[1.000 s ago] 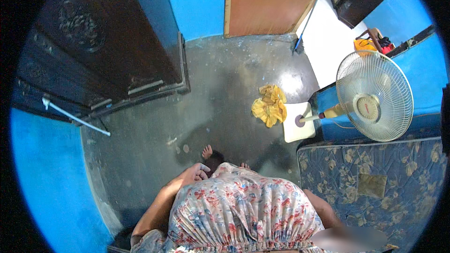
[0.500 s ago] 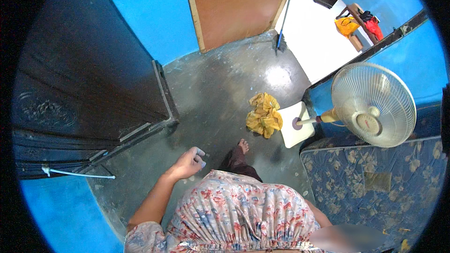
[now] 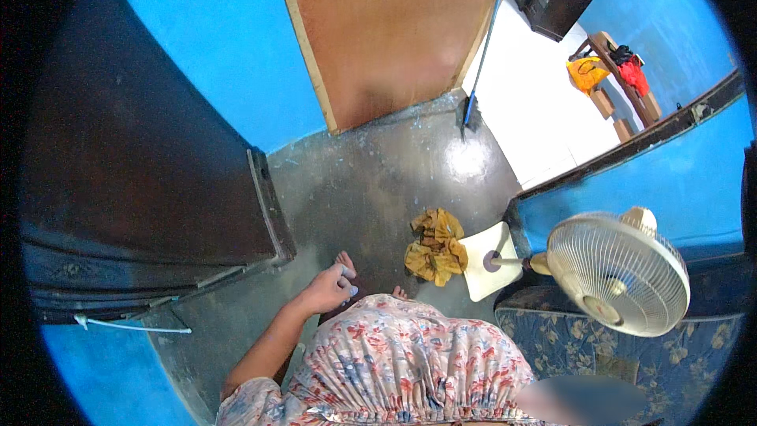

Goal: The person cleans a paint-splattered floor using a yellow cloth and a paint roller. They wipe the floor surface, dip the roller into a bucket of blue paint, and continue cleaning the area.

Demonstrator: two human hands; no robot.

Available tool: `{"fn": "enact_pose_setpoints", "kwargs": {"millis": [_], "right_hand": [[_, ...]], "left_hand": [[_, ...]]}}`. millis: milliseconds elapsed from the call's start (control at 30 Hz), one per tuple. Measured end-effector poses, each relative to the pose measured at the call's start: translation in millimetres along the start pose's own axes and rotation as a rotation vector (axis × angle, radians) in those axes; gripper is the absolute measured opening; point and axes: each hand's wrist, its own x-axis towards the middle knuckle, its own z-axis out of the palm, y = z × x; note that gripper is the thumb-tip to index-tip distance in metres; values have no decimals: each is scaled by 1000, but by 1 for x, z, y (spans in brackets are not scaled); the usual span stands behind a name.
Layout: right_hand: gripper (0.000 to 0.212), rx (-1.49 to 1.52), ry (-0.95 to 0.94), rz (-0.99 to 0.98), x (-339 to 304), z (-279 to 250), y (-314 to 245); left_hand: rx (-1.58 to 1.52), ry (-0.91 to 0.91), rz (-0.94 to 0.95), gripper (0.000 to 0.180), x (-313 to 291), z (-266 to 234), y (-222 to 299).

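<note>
My left hand [image 3: 327, 289] hangs in front of my body over the grey floor, its fingers loosely bent and apart, with nothing seen in it. The fingertips look pale bluish. Below it, one bare foot [image 3: 345, 262] shows on the floor. My right hand is out of sight; a blurred patch covers the lower right beside my flowered top [image 3: 410, 355]. Nearest ahead, a crumpled yellow-brown cloth [image 3: 438, 248] lies on the floor against the white square base [image 3: 493, 272] of a standing fan [image 3: 619, 276].
A dark cabinet [image 3: 158, 150] stands at left. To the right lies a blue floral mattress [image 3: 552, 339]. A long-handled blue broom [image 3: 471, 110] leans by the doorway near the brown panel [image 3: 386, 24]. Beyond, a wooden bench [image 3: 623, 83] bears red and black items.
My view has tilted up, and the cloth and fan sit lower in it. A foot has come into sight beside my left hand. The fan head has turned.
</note>
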Motion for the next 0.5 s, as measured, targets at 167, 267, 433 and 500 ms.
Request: {"fn": "enact_pose_setpoints", "kwargs": {"millis": [167,267,433,500], "right_hand": [[36,57,31,-44,59,-49,-63],[35,114,56,-63,92,-75,-104],[33,234,81,-142,150,-127,-194],[29,72,73,-204,189,-165,-240]], "left_hand": [[48,-62,-54,39,68,-60,22],[-14,-23,-45,40,108,-111,35],[114,107,28,36,177,-218,89],[97,269,130,36,213,-265,121]]}}
